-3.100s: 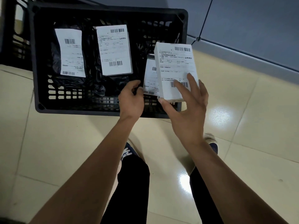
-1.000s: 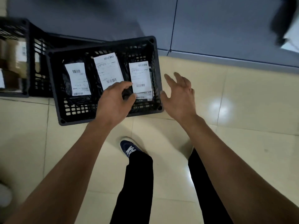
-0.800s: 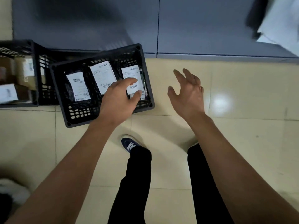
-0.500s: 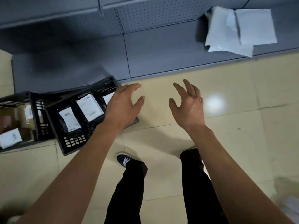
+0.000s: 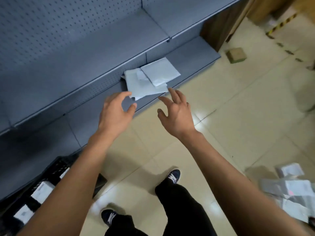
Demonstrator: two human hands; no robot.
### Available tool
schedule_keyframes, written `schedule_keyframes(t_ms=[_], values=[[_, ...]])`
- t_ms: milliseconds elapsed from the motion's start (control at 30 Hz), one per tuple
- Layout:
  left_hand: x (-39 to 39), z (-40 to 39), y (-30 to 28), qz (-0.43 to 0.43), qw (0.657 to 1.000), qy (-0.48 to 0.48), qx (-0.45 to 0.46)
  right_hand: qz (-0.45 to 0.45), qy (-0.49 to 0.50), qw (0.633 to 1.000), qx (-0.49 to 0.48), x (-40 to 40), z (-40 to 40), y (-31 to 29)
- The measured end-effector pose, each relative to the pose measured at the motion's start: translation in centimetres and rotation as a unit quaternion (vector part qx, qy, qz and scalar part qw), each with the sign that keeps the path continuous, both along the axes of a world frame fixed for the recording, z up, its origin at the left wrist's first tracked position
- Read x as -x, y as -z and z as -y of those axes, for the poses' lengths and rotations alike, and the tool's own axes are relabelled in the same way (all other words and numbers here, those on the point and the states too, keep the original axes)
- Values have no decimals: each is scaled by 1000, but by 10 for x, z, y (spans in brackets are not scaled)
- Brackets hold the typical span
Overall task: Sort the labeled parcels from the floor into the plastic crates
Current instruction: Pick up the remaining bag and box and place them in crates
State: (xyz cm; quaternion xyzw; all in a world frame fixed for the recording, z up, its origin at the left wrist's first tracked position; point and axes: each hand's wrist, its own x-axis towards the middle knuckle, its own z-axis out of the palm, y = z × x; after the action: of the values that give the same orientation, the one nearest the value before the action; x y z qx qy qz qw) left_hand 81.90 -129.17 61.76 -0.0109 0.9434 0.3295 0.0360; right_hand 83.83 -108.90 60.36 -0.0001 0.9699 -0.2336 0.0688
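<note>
My left hand (image 5: 117, 111) and my right hand (image 5: 177, 111) hover in mid-air over the floor, fingers spread, holding nothing. The black plastic crate (image 5: 49, 172) lies at the lower left, partly behind my left forearm, with white-labeled parcels (image 5: 41, 190) inside it. A blurred heap of labeled parcels (image 5: 293, 189) lies on the tiled floor at the lower right. A small brown box (image 5: 236, 55) sits on the floor at the upper right.
A grey metal shelf unit (image 5: 85, 65) runs along the left and top; white flat packets (image 5: 151, 79) lie on its lowest shelf just beyond my fingertips. My legs and dark shoes (image 5: 173, 176) stand on the cream tiles. Yellow-black tape (image 5: 283, 23) marks the floor at far right.
The white parcel I held has been placed in the crate and let go. My view has swung right, away from the crate; both empty hands have lifted off it.
</note>
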Motion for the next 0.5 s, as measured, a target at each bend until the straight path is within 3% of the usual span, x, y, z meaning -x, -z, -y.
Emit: schedule_keyframes(t_ms=[267,500], values=[[66,-131,-60,-60,993,97,-11,-5,105,994,-17,14,-141,-63],[125,-221,-73,-64,983,172,-24,2,190,982,-12,40,-227,-85]])
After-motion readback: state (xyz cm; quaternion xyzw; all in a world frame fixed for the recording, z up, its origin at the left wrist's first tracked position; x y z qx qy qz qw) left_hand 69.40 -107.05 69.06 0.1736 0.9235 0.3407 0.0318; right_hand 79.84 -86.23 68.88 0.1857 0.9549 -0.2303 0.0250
